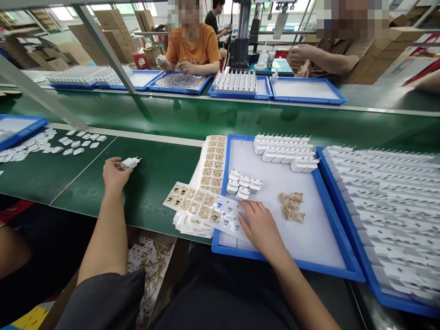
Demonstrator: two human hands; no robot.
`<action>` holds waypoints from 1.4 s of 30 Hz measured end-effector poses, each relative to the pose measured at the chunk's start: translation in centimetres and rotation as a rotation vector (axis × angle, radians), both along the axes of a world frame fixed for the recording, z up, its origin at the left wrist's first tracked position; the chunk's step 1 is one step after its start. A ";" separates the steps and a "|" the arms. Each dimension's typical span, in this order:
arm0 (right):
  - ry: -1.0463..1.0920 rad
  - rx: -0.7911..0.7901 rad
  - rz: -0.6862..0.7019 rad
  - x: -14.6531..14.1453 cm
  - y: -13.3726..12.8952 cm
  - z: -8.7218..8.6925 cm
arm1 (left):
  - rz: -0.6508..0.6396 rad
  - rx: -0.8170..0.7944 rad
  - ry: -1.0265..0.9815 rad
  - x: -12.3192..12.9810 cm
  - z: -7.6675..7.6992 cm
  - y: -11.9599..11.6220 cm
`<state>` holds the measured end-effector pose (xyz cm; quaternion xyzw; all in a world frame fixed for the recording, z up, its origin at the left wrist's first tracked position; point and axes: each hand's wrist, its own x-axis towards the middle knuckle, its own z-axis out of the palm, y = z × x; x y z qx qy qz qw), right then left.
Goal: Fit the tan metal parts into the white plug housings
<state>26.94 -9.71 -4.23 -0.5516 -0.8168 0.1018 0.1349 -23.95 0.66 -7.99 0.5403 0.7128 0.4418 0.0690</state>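
Observation:
My left hand (pixel 117 175) is closed on a white plug adapter (pixel 131 162), its metal pins pointing right, above the green bench. Over the end of a sticker sheet (pixel 195 205), my right hand (pixel 259 224) rests with fingers stretched out. The sheet has tan stickers on its left part and bare backing near my fingers, and it overlaps the edge of a blue-rimmed tray (pixel 288 263). Just beyond my right fingertips stand several white adapters (pixel 244 182). Several crumpled tan sticker pieces (pixel 292 207) lie to the right in the tray.
Rows of white adapters (pixel 283 149) stand at the tray's far end. A second tray (pixel 405 300) full of white adapters adjoins it on the right. More sticker sheets (pixel 215 160) are stacked left of the tray. White parts (pixel 77 143) lie far left. Co-workers sit across the line.

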 end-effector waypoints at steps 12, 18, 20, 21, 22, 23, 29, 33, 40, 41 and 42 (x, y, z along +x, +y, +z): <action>0.068 -0.006 -0.027 0.0 0.1 -0.8 | 0.156 -0.038 0.147 5.4 3.0 -0.1; 0.276 -0.050 0.043 0.8 0.2 0.4 | -0.803 -0.305 0.214 19.7 6.2 -2.5; 0.332 -0.010 0.078 1.6 0.2 1.2 | -1.089 -0.378 0.235 23.4 7.5 -3.3; 0.345 0.020 0.085 2.0 0.1 1.5 | -1.180 -0.418 0.223 24.6 8.0 -3.5; 0.347 0.051 0.089 2.3 0.1 1.9 | -1.234 -0.479 0.193 25.5 8.6 -3.7; 0.341 0.092 0.093 2.6 0.0 2.3 | -1.256 -0.558 0.141 26.1 9.0 -3.7; 0.276 0.506 0.154 1.6 -0.9 3.8 | -1.226 -0.823 -0.266 27.0 9.8 -3.8; 0.355 0.433 0.302 -0.3 -1.4 3.6 | -1.252 -0.853 -0.388 27.3 9.7 -4.0; 0.410 0.361 0.307 -1.1 -1.3 2.9 | -1.236 -0.906 -0.490 27.6 9.3 -4.0; 0.420 0.364 0.314 -1.1 -1.3 2.9 | -1.231 -0.904 -0.484 27.7 9.3 -3.9; 0.430 0.373 0.321 -1.1 -1.3 3.0 | -1.229 -0.905 -0.480 27.7 9.2 -3.8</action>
